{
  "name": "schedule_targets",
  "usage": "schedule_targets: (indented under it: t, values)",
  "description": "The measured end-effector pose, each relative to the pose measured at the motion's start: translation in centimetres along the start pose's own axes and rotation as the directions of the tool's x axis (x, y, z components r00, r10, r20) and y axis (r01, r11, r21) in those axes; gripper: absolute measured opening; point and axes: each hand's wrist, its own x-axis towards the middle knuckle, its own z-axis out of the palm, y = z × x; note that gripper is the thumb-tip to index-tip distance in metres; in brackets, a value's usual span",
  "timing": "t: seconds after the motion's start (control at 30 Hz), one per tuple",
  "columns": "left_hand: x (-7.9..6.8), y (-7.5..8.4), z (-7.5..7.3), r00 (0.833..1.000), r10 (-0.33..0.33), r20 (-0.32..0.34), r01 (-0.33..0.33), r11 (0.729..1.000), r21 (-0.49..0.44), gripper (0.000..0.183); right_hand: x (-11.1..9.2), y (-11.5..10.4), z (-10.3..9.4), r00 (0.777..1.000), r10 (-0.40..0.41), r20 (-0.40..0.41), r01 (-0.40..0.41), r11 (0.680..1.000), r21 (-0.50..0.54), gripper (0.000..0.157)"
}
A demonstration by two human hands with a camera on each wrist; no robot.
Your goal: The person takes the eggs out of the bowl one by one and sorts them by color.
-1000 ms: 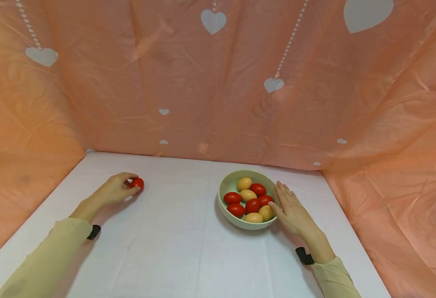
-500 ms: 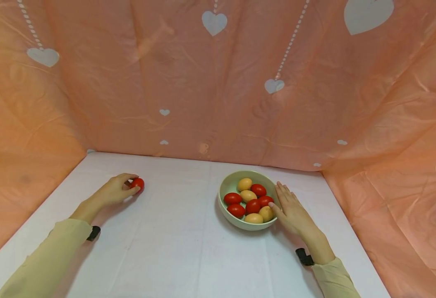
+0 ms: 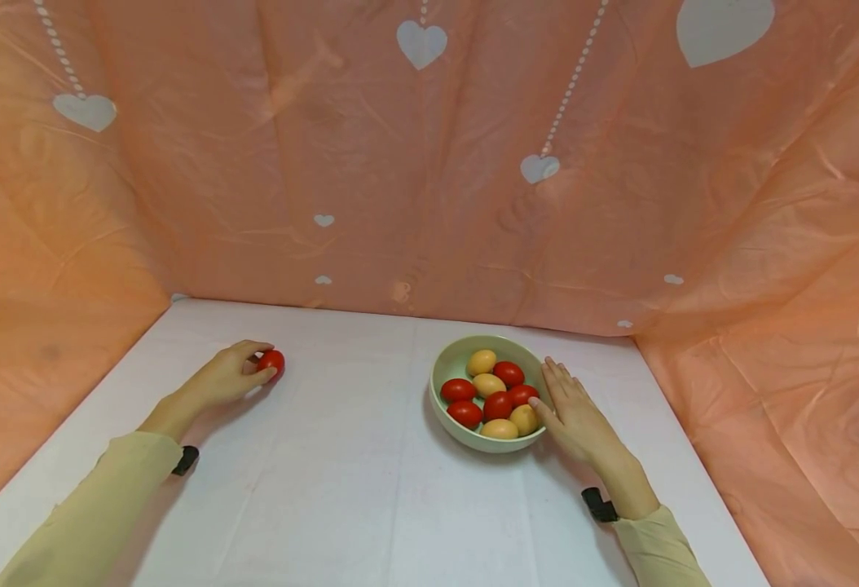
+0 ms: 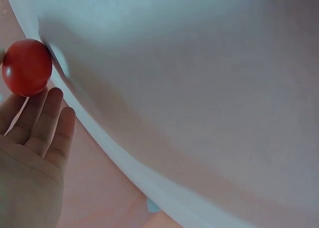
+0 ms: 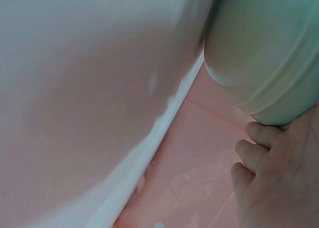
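On the left side of the table, my left hand (image 3: pixel 227 375) pinches a red egg (image 3: pixel 273 363) between thumb and fingertips. The left wrist view shows the same smooth red egg (image 4: pixel 27 67), with the remaining fingers (image 4: pixel 52 120) extended below it. Whether the egg touches the cloth I cannot tell. A pale green bowl (image 3: pixel 442 424) stands right of centre and contains several red and tan eggs. My right hand (image 3: pixel 583 424) holds it at the right side, thumb over the rim and fingers along the outer wall (image 5: pixel 264 63).
White cloth covers the table (image 3: pixel 334 456). Orange-pink sheeting (image 3: pixel 429 204) with pale hearts rises behind it and on both sides. The bowl stands well apart from the red egg in my left hand. Each wrist carries a small black device.
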Motion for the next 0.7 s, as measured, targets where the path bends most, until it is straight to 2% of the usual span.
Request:
schedule_targets:
  t: [0.27, 0.7]
  values:
    - [-0.02, 0.25, 0.09, 0.999, 0.038, -0.029, -0.037, 0.999, 0.025, 0.056, -0.03, -0.1, -0.03, 1.0, 0.0, -0.002, 0.0, 1.0, 0.004, 0.074]
    - [0.04, 0.3, 0.03, 0.999, 0.033, -0.022, -0.033, 0.999, 0.019, 0.057, -0.06, -0.14, -0.1, 1.0, -0.005, -0.001, 0.005, 1.0, -0.001, 0.074]
